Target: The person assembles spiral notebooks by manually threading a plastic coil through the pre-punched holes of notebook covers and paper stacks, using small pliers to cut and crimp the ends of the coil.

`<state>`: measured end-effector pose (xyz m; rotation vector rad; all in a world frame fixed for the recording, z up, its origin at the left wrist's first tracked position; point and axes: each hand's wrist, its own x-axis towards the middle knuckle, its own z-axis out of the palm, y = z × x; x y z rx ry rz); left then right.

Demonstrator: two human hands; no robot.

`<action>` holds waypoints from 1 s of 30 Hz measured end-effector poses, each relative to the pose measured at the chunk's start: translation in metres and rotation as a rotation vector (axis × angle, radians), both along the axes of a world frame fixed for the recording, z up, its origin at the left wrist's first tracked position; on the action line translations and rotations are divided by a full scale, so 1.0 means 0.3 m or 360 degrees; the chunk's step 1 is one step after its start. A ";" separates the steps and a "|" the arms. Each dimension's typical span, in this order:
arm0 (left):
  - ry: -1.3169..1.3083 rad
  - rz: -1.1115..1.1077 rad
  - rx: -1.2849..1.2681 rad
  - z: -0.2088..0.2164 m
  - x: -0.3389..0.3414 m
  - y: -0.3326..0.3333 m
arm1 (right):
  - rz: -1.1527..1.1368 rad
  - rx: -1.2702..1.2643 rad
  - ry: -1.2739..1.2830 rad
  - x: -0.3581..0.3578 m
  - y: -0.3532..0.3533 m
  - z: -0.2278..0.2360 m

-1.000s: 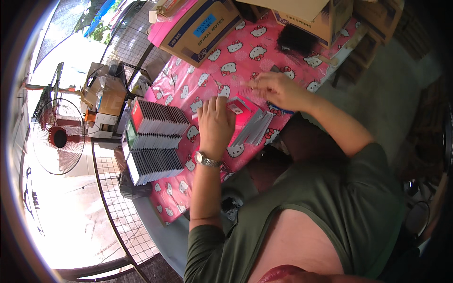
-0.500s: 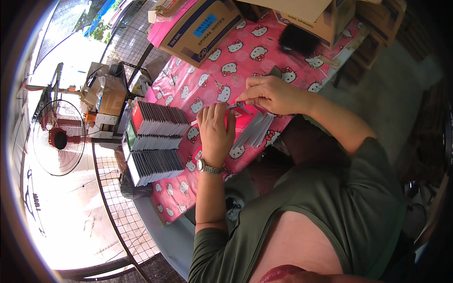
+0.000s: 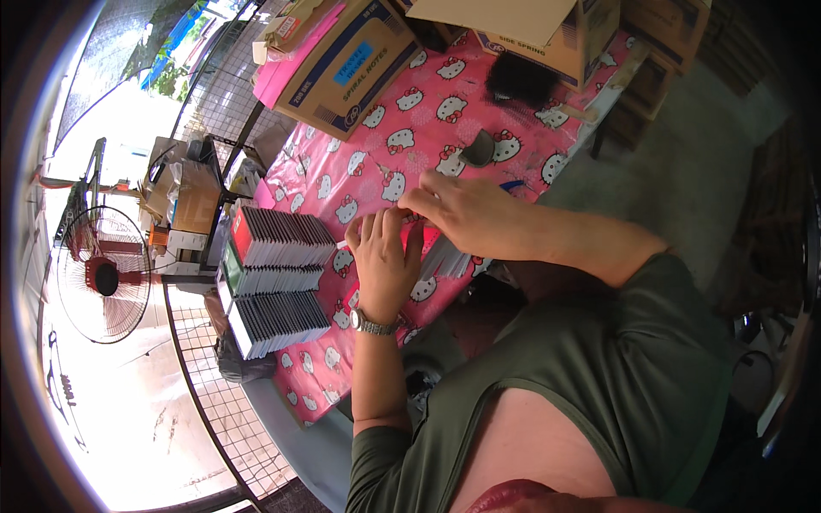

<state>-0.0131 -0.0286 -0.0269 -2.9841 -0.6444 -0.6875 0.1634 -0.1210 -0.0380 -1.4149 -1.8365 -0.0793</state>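
Observation:
My left hand (image 3: 384,258), with a watch at the wrist, bends its fingers over the far edge of a red-covered notebook (image 3: 427,243), thumb on the near side. Close beside it, my right hand (image 3: 457,209) pinches at that same edge; its fingertips hide what lies between them. White page edges (image 3: 446,260) fan out under my right forearm. Past the right wrist a curved blue piece (image 3: 513,185) shows; whether it is in the hand or on the table I cannot tell.
Rows of stacked spiral notebooks (image 3: 278,282) stand left of my hands on the pink patterned tablecloth (image 3: 402,141). Farther off are a cardboard carton (image 3: 338,77), an open carton (image 3: 577,47), a black bristly object (image 3: 520,81) and a grey curved piece (image 3: 479,149). A fan (image 3: 104,275) stands far left.
The view has shifted a little. My right hand has moved left and nearer, close against my left hand, uncovering the grey curved piece. The left hand keeps its place on the notebook.

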 end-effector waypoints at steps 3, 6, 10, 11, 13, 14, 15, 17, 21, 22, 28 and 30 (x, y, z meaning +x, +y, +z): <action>0.0002 -0.0009 -0.0104 0.000 -0.015 0.011 | 0.0301 -0.1083 0.1327 0.107 0.111 -0.013; 0.0101 0.0063 -0.0130 0.014 -0.016 0.016 | -0.0753 -0.0448 0.0351 0.250 0.357 -0.499; 0.0016 0.0431 -0.0010 -0.009 -0.004 -0.031 | -0.0857 -0.0804 -0.0450 0.337 0.375 -0.715; -0.0033 0.0582 -0.0031 -0.012 -0.008 -0.033 | -0.0475 -0.0831 -0.0075 0.351 0.394 -0.660; -0.0139 0.0447 -0.0085 -0.026 -0.051 0.000 | 0.0355 -0.0872 0.0668 0.330 0.399 -0.379; -0.0190 0.0393 -0.0160 -0.034 -0.053 0.015 | 0.0896 -0.1058 0.1353 0.310 0.366 -0.232; -0.0241 0.0332 -0.0240 -0.041 -0.048 0.023 | 0.1435 -0.1209 0.2047 0.290 0.330 -0.111; -0.0241 0.0229 -0.0155 -0.027 -0.021 0.025 | 0.1517 -0.1468 0.1365 0.281 0.309 0.021; -0.0307 0.0170 -0.0182 -0.008 -0.004 0.017 | 0.1317 -0.1475 0.0942 0.298 0.333 0.031; -0.0340 0.0176 -0.0185 -0.016 -0.014 0.022 | 0.1799 -0.1610 0.1497 0.295 0.308 0.070; -0.0409 0.0241 -0.0334 -0.025 -0.098 0.070 | 0.1622 -0.1426 0.0888 0.256 0.341 0.088; -0.0405 0.0260 -0.0460 -0.025 -0.108 0.073 | 0.1761 -0.1521 0.1183 0.245 0.356 0.079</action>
